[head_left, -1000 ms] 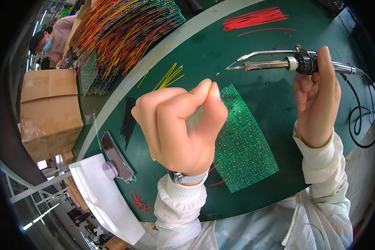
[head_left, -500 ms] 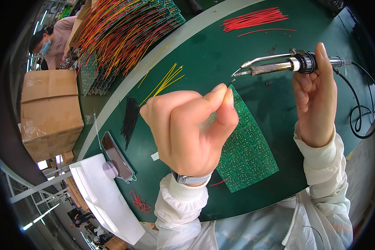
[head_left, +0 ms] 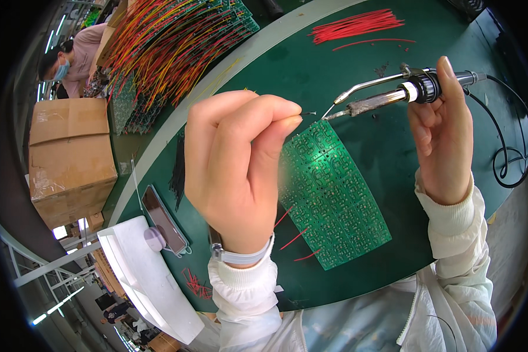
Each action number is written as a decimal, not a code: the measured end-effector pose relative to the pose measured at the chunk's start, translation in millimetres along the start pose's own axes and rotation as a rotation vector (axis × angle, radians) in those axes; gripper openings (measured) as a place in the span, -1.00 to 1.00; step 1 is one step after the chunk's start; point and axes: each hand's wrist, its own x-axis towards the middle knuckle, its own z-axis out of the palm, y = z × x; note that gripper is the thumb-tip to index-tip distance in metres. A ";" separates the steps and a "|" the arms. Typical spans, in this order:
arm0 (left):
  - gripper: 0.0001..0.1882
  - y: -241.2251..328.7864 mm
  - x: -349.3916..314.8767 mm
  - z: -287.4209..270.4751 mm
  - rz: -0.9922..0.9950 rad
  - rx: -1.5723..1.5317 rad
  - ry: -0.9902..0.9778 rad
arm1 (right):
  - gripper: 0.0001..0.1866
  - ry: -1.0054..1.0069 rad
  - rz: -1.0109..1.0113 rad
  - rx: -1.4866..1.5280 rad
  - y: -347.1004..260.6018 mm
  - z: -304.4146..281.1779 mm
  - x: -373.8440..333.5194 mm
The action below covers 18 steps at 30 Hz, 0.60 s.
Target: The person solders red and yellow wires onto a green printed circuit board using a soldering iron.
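Between thumb and forefinger, my left hand (head_left: 234, 158) pinches a thin dark wire (head_left: 308, 112), whose bare-looking end sticks out toward the right. Most of that wire is hidden by the hand. My right hand (head_left: 446, 141) is closed around a soldering iron (head_left: 378, 101) with a metal feed tube clamped above its barrel. The iron's tip is at the far edge of a green circuit board panel (head_left: 346, 205), just right of the wire end and apart from it. Several short red wires (head_left: 293, 239) stick out from the panel's left edge.
Red wires (head_left: 358, 26) lie at the back, black wires (head_left: 177, 176) left of my left hand. A phone (head_left: 165, 220), a white foam tray (head_left: 146, 276) and red wire bits (head_left: 197, 284) are at left. Beyond are wired boards (head_left: 176, 47), a carton (head_left: 70, 152) and a person (head_left: 79, 58).
My left hand has moved left, away from the iron, with the wire in its pinch. The iron's tip has come down slightly to the panel's far edge. More of the panel shows.
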 end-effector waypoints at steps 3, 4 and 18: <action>-0.93 -3.3 2.7 -8.7 -0.025 -0.069 -0.087 | -0.55 -0.031 -0.008 -0.049 0.3 -1.7 1.1; -0.93 -5.0 3.5 -10.6 -0.001 -0.079 -0.128 | -0.55 -0.028 -0.004 -0.050 1.2 -2.8 1.5; -0.92 -4.6 6.5 -19.4 0.071 -0.078 -0.255 | -0.57 -0.086 0.055 -0.133 7.8 -1.9 5.4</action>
